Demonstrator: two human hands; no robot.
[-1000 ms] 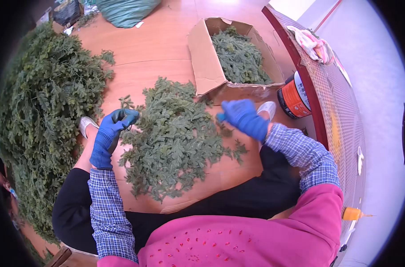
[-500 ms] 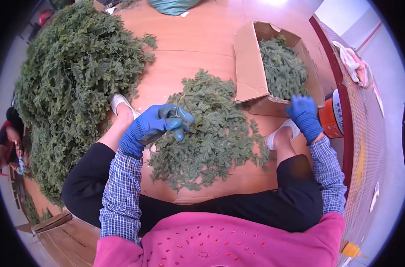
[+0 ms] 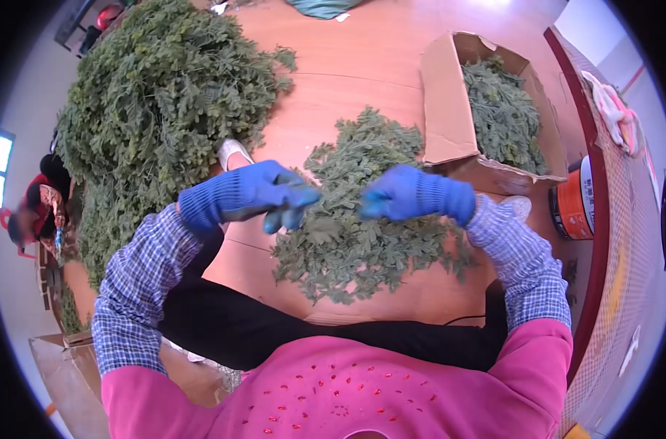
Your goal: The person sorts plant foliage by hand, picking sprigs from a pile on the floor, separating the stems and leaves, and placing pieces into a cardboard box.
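Both of my hands wear blue gloves with darker coated fingers. Over the near pile of green leafy sprigs (image 3: 369,249), my left hand (image 3: 274,196) is closed, its fingers bent and its tips drawn together. Facing it a short way off, my right hand (image 3: 399,194) is closed too, knuckles up. Whatever either hand may hold is too small or hidden to make out. The sprig pile lies loosely spread on the floor between my legs, partly behind the hands.
A large heap of greenery (image 3: 165,95) stands at left. An open cardboard box (image 3: 450,110) at right holds more sprigs. Beside it are an orange and white bucket (image 3: 571,205) and a red-edged panel (image 3: 578,95) with a cloth (image 3: 612,113). Another person (image 3: 44,194) is at far left.
My right hand has moved left from the box's near edge to above the sprig pile, close to my left hand. The whole view has shifted, with things appearing farther right.
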